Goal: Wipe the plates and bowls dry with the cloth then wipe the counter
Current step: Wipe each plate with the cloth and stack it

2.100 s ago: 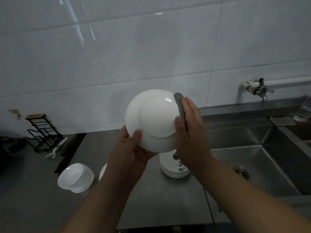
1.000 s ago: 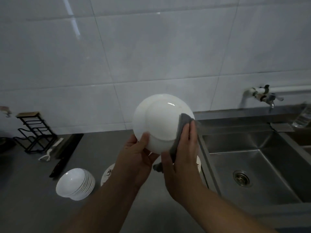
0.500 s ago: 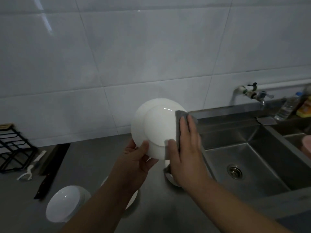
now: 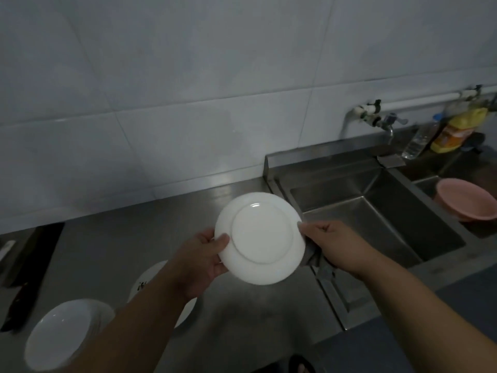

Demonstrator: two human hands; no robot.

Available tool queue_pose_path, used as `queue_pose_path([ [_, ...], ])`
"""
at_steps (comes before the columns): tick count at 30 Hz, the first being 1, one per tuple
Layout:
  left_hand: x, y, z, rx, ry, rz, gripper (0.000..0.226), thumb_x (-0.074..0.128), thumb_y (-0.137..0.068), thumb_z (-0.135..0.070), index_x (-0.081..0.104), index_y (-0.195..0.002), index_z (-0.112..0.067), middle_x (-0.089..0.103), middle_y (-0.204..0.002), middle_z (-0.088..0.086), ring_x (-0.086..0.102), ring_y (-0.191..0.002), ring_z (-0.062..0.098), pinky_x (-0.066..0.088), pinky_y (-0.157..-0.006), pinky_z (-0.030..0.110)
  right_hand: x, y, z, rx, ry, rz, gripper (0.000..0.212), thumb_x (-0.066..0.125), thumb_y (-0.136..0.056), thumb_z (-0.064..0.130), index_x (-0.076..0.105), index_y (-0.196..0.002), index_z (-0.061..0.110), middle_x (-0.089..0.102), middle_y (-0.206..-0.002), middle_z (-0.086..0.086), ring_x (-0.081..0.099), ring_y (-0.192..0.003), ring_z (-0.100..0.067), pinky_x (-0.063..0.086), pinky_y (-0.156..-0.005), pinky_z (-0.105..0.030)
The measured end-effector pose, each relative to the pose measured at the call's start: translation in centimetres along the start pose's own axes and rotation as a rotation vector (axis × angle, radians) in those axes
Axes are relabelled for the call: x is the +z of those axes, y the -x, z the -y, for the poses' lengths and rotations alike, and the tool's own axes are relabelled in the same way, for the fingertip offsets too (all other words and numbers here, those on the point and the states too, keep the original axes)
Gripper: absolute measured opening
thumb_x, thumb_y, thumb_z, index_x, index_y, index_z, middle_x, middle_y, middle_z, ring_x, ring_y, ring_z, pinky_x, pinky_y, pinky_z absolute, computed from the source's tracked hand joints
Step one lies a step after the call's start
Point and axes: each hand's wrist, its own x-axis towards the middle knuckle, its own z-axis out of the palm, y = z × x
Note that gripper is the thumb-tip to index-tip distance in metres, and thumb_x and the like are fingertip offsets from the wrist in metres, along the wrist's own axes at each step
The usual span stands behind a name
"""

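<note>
Two hands: both at mid-frame, holding one white plate [image 4: 262, 238] up above the counter [image 4: 242, 313], its underside with the foot ring turned to the camera.
Left hand [image 4: 204, 258]: fingers curled behind the plate's left rim, thumb pressed on the near face; a firm hold.
Right hand [image 4: 337, 244]: fingers bent and pinching the plate's right rim, with a grey cloth [image 4: 313, 258] bunched under the palm and hanging just below the rim.
Plate look: plain glossy white, round, tilted slightly; a small bright glint near its top; no mark visible on this side.
Bowl stack [image 4: 63, 336]: lower left of the frame, white bowls nested and leaning on their side on the counter, partly behind the left forearm.
Second plate [image 4: 146, 282]: flat on the counter under the left forearm, white with small dark characters near its edge, too blurred to read.
Counter edge: bare steel stretches from the forearms back to the tiled wall [image 4: 188, 103]; its right edge meets the raised lip of the sink [image 4: 376, 216].
Knives [image 4: 25, 267]: dark shapes at the left edge.
Pink basin [image 4: 468, 201]: right edge, in a second sink compartment.
Tap [image 4: 387, 122]: upper right, on the wall above the sink.
Bottles [image 4: 454, 133]: a clear one and a yellow-orange one beside the tap; label unreadable.
</note>
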Motion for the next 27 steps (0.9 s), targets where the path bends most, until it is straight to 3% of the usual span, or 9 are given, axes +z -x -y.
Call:
queue_pose_path([
  [5, 1.6, -3.1, 3.3, -0.040, -0.216, -0.137, 0.028, 0.066, -0.098, -0.012, 0.065, -0.125, -0.007, 0.072, -0.121, 0.017, 0.072, -0.105, 0.035, 0.063, -0.080, 0.044, -1.0, -1.6, -5.0, 0.311, -0.044, 0.165, 0.060, 0.050, -0.099, 0.063, 0.078, -0.093, 0.010, 0.078, -0.085, -0.014, 0.066, -0.070, -0.028, 0.043, -0.062, -0.033],
  [8, 3.2, -4.6, 4.7, 0.004, -0.350, -0.306, 0.023, 0.074, -0.093, -0.013, 0.070, -0.115, -0.010, 0.074, -0.111, 0.016, 0.074, -0.091, 0.032, 0.061, -0.062, 0.038, -1.4, -3.2, -7.6, 0.433, -0.099, 0.185, 0.072, 0.046, -0.098, 0.069, 0.078, -0.093, 0.005, 0.078, -0.087, -0.017, 0.052, -0.070, -0.028, 0.027, -0.051, -0.025],
  [11, 4.9, -5.7, 5.2, 0.033, -0.530, -0.372, 0.016, 0.074, -0.092, -0.018, 0.070, -0.108, -0.019, 0.074, -0.100, 0.008, 0.072, -0.083, 0.028, 0.060, -0.056, 0.036, -2.2, -5.2, -9.4, 0.458, -0.128, 0.170, 0.078, 0.036, -0.098, 0.075, 0.075, -0.104, 0.008, 0.078, -0.091, -0.019, 0.052, -0.067, -0.027, 0.029, -0.047, -0.021],
  [14, 6.4, -6.9, 5.3, 0.088, -0.687, -0.389, 0.005, 0.067, -0.097, -0.029, 0.070, -0.095, -0.027, 0.075, -0.094, -0.004, 0.071, -0.085, 0.019, 0.063, -0.079, 0.045, -3.3, -7.2, -10.2, 0.450, -0.205, 0.140, 0.082, 0.026, -0.100, 0.073, 0.073, -0.107, 0.007, 0.076, -0.091, -0.021, 0.056, -0.052, -0.021, 0.034, -0.046, -0.019],
  [16, 7.2, -7.6, 5.4, 0.071, -0.645, -0.352, 0.023, 0.055, -0.104, -0.040, 0.069, -0.099, -0.022, 0.071, -0.102, -0.008, 0.066, -0.096, 0.015, 0.056, -0.097, 0.045, -3.9, -8.4, -10.4, 0.434, -0.253, 0.133, 0.081, 0.025, -0.101, 0.073, 0.074, -0.102, 0.009, 0.077, -0.089, -0.020, 0.063, -0.059, -0.025, 0.040, -0.053, -0.023],
  [19, 7.5, -8.6, 6.0, 0.001, -0.460, -0.332, 0.044, 0.042, -0.107, -0.047, 0.062, -0.125, -0.012, 0.060, -0.122, 0.000, 0.055, -0.117, 0.018, 0.045, -0.112, 0.045, -4.2, -10.2, -11.1, 0.336, -0.305, 0.102, 0.041, 0.049, -0.101, 0.052, 0.071, -0.096, 0.017, 0.075, -0.094, -0.018, 0.066, -0.075, -0.032, 0.048, -0.065, -0.039],
  [21, 7.3, -9.1, 6.9, 0.006, -0.421, -0.331, 0.040, 0.047, -0.106, -0.044, 0.061, -0.131, -0.016, 0.063, -0.132, 0.000, 0.058, -0.125, 0.018, 0.045, -0.112, 0.047, -4.2, -10.9, -11.6, 0.238, -0.276, 0.082, 0.008, 0.059, -0.100, 0.022, 0.067, -0.101, 0.020, 0.069, -0.089, -0.016, 0.061, -0.066, -0.023, 0.046, -0.061, -0.031],
  [24, 6.4, -10.2, 8.0, 0.001, -0.738, -0.356, 0.043, 0.055, -0.097, -0.041, 0.063, -0.135, -0.023, 0.070, -0.125, -0.002, 0.065, -0.113, 0.018, 0.054, -0.102, 0.049, -4.0, -11.5, -12.1, 0.129, -0.063, 0.126, 0.031, 0.058, -0.098, 0.010, 0.054, -0.121, 0.030, 0.066, -0.089, -0.007, 0.058, -0.056, -0.013, 0.044, -0.047, -0.022],
  [27, 6.0, -11.2, 8.5, -0.045, -0.981, -0.408, 0.042, 0.063, -0.091, -0.041, 0.064, -0.125, -0.018, 0.070, -0.117, 0.002, 0.068, -0.101, 0.022, 0.061, -0.086, 0.046, -3.3, -13.1, -13.0, 0.117, 0.072, 0.165, 0.034, 0.060, -0.096, 0.013, 0.048, -0.123, 0.031, 0.065, -0.094, -0.003, 0.062, -0.065, -0.015, 0.045, -0.048, -0.023],
])
